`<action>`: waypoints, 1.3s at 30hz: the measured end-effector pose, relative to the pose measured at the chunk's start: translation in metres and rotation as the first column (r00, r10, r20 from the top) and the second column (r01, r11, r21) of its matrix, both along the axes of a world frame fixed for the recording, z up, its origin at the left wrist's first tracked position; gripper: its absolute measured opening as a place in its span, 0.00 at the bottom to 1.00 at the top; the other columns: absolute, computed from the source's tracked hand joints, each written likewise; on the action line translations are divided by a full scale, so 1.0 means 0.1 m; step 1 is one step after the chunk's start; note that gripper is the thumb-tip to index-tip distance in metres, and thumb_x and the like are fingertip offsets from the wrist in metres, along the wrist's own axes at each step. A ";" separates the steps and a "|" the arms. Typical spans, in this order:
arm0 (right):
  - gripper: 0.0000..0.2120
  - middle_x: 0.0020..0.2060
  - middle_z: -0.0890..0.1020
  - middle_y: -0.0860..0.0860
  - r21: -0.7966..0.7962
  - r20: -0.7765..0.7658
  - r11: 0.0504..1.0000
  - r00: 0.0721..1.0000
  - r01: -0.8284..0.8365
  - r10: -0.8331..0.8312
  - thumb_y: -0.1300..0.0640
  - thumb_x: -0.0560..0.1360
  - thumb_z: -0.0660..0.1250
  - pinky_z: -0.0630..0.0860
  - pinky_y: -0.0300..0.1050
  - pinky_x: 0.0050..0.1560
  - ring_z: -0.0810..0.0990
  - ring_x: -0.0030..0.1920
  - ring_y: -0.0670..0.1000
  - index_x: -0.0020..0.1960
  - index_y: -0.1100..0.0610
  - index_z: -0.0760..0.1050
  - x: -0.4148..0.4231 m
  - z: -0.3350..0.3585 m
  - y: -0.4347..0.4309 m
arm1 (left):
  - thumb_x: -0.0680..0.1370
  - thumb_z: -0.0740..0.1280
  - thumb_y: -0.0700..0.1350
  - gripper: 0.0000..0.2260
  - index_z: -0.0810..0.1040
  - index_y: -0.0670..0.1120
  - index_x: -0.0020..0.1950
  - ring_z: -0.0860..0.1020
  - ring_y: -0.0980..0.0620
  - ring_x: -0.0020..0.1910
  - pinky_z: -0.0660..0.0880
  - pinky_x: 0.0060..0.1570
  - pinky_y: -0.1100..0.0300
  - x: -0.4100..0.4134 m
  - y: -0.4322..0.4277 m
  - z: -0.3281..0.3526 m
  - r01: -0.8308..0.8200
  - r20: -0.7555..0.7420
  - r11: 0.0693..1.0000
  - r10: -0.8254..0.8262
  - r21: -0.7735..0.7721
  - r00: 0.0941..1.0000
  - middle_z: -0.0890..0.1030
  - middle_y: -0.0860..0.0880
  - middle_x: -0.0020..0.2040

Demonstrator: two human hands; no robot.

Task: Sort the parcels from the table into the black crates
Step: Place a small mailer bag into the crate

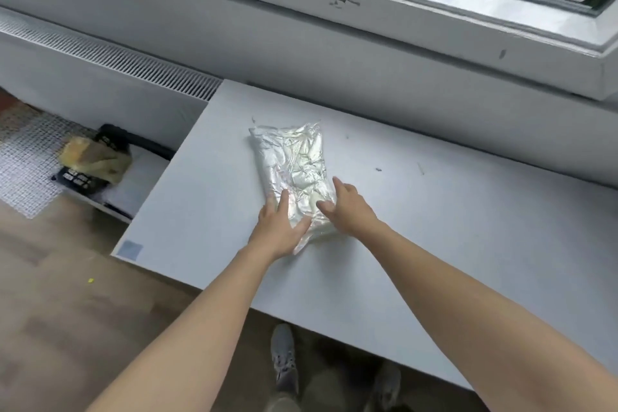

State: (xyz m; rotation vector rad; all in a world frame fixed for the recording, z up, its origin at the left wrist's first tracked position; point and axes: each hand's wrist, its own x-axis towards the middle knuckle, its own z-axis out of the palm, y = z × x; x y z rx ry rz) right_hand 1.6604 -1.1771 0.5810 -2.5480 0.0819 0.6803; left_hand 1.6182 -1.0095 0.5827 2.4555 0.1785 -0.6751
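Observation:
A crinkled white plastic parcel (292,164) lies lengthwise on the white table (434,227), its near end toward me. My left hand (279,227) rests on the parcel's near left corner with fingers stretched out and thumb on top. My right hand (346,207) touches the near right side, fingers extended along the edge and thumb over the wrap. A black crate (100,160) stands on the floor to the left of the table, with a yellowish-brown parcel (95,155) lying in it.
A radiator grille (110,57) and a white wall run behind the table under a window sill (434,10). Wooden floor (67,311) spreads to the left. My grey shoes (284,358) show under the table's near edge.

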 end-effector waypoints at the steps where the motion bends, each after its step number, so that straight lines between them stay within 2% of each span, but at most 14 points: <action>1: 0.36 0.76 0.61 0.58 0.003 -0.023 0.999 0.999 0.033 -0.033 0.42 0.81 0.60 0.67 0.54 0.66 0.66 0.72 0.61 0.81 0.54 0.49 0.01 -0.04 0.04 | 0.80 0.61 0.60 0.38 0.44 0.49 0.81 0.48 0.45 0.80 0.54 0.75 0.49 0.02 0.01 -0.04 -0.009 -0.009 1.000 0.009 -0.026 1.000 0.45 0.44 0.81; 5: 0.35 0.72 0.69 0.59 0.018 -0.132 0.985 0.977 0.173 -0.169 0.44 0.80 0.62 0.68 0.50 0.64 0.70 0.70 0.61 0.79 0.58 0.53 0.05 -0.10 0.03 | 0.77 0.67 0.60 0.42 0.45 0.49 0.82 0.50 0.47 0.79 0.54 0.75 0.52 0.08 -0.01 -0.07 -0.009 0.021 0.995 0.011 -0.102 1.000 0.49 0.46 0.81; 10: 0.24 0.61 0.79 0.57 0.148 -0.126 0.921 0.931 0.360 -0.344 0.49 0.79 0.64 0.73 0.46 0.54 0.78 0.59 0.57 0.71 0.58 0.67 0.06 0.20 -0.24 | 0.71 0.73 0.64 0.50 0.44 0.55 0.81 0.44 0.50 0.80 0.53 0.75 0.51 0.09 -0.19 0.15 0.149 0.019 0.977 -0.148 -0.153 0.989 0.43 0.50 0.81; 13: 0.13 0.52 0.80 0.53 0.288 -0.141 0.833 0.881 0.473 -0.452 0.50 0.79 0.63 0.73 0.43 0.37 0.81 0.46 0.53 0.60 0.54 0.68 0.08 0.56 -0.48 | 0.67 0.73 0.68 0.53 0.46 0.56 0.81 0.41 0.51 0.79 0.53 0.76 0.49 0.13 -0.46 0.39 0.308 0.055 0.948 -0.304 -0.081 0.951 0.42 0.52 0.81; 16: 0.05 0.42 0.80 0.53 0.409 -0.161 0.759 0.858 0.507 -0.487 0.56 0.78 0.63 0.72 0.38 0.29 0.79 0.36 0.50 0.50 0.58 0.74 0.09 0.95 -0.77 | 0.72 0.71 0.64 0.44 0.52 0.56 0.81 0.49 0.46 0.79 0.56 0.75 0.49 0.19 -0.73 0.67 0.407 0.213 0.911 -0.411 0.063 0.886 0.52 0.53 0.81; 18: 0.07 0.41 0.80 0.55 0.522 -0.216 0.675 0.846 0.522 -0.487 0.60 0.79 0.63 0.79 0.43 0.35 0.81 0.35 0.51 0.53 0.63 0.75 0.06 1.21 -0.97 | 0.77 0.67 0.58 0.31 0.62 0.56 0.78 0.63 0.47 0.74 0.64 0.68 0.54 0.25 -0.87 0.86 0.386 0.380 0.916 -0.399 0.114 0.835 0.65 0.56 0.76; 20: 0.11 0.41 0.80 0.56 0.527 -0.187 0.671 0.842 0.521 -0.506 0.58 0.79 0.65 0.83 0.50 0.43 0.81 0.34 0.52 0.56 0.65 0.75 0.02 1.44 -1.16 | 0.80 0.65 0.54 0.20 0.71 0.58 0.72 0.74 0.49 0.65 0.71 0.54 0.57 0.29 -0.99 1.09 0.362 0.472 0.926 -0.368 0.107 0.801 0.76 0.57 0.67; 22: 0.10 0.42 0.78 0.54 0.431 -0.088 0.763 0.864 0.482 -0.496 0.53 0.80 0.64 0.79 0.48 0.38 0.78 0.33 0.51 0.54 0.60 0.76 -0.04 1.63 -1.32 | 0.80 0.64 0.51 0.10 0.77 0.58 0.61 0.78 0.47 0.53 0.68 0.41 0.57 0.32 -1.11 1.32 0.364 0.548 0.924 -0.365 0.116 0.752 0.81 0.57 0.52; 24: 0.14 0.40 0.75 0.52 0.245 0.079 0.875 0.891 0.418 -0.447 0.46 0.80 0.61 0.71 0.44 0.37 0.74 0.35 0.52 0.44 0.56 0.74 -0.10 1.78 -1.48 | 0.80 0.64 0.48 0.05 0.77 0.55 0.53 0.78 0.46 0.46 0.62 0.34 0.57 0.36 -1.22 1.56 0.372 0.598 0.914 -0.390 0.161 0.700 0.78 0.57 0.42; 26: 0.16 0.44 0.71 0.51 0.161 0.289 0.918 0.873 0.361 -0.394 0.42 0.80 0.59 0.66 0.44 0.37 0.72 0.41 0.54 0.41 0.53 0.70 -0.16 1.91 -1.65 | 0.80 0.62 0.47 0.06 0.76 0.56 0.54 0.76 0.48 0.44 0.63 0.34 0.57 0.44 -1.32 1.80 0.386 0.593 0.899 -0.430 0.209 0.680 0.79 0.56 0.44; 28: 0.16 0.48 0.74 0.50 0.188 0.398 0.947 0.861 0.262 -0.317 0.42 0.81 0.56 0.68 0.44 0.39 0.73 0.47 0.53 0.42 0.50 0.74 -0.21 2.04 -1.80 | 0.80 0.63 0.48 0.06 0.77 0.56 0.55 0.74 0.49 0.43 0.65 0.37 0.56 0.52 -1.41 2.05 0.405 0.576 0.884 -0.461 0.232 0.675 0.82 0.55 0.48; 31: 0.25 0.56 0.80 0.48 0.332 0.353 0.926 0.886 0.181 -0.300 0.39 0.83 0.50 0.70 0.46 0.55 0.76 0.57 0.50 0.58 0.52 0.80 -0.29 2.18 -1.98 | 0.79 0.64 0.48 0.03 0.77 0.53 0.51 0.79 0.48 0.47 0.73 0.41 0.53 0.61 -1.52 2.37 0.423 0.573 0.892 -0.432 0.158 0.696 0.83 0.53 0.47; 35: 0.18 0.53 0.82 0.49 0.405 0.388 0.905 0.873 0.127 -0.296 0.41 0.82 0.57 0.76 0.53 0.59 0.80 0.55 0.51 0.58 0.52 0.77 -0.33 2.25 -2.15 | 0.81 0.66 0.51 0.09 0.75 0.46 0.46 0.79 0.48 0.43 0.74 0.40 0.53 0.72 -1.64 2.70 0.420 0.611 0.908 -0.323 -0.017 0.723 0.81 0.50 0.42; 39: 0.11 0.48 0.83 0.50 0.452 0.428 0.885 0.844 0.109 -0.323 0.43 0.81 0.61 0.78 0.55 0.55 0.82 0.51 0.53 0.54 0.50 0.75 -0.33 2.27 -2.21 | 0.80 0.66 0.55 0.12 0.77 0.47 0.47 0.76 0.52 0.38 0.68 0.33 0.59 0.78 -1.73 2.89 0.340 0.705 0.940 -0.269 0.043 0.656 0.79 0.53 0.41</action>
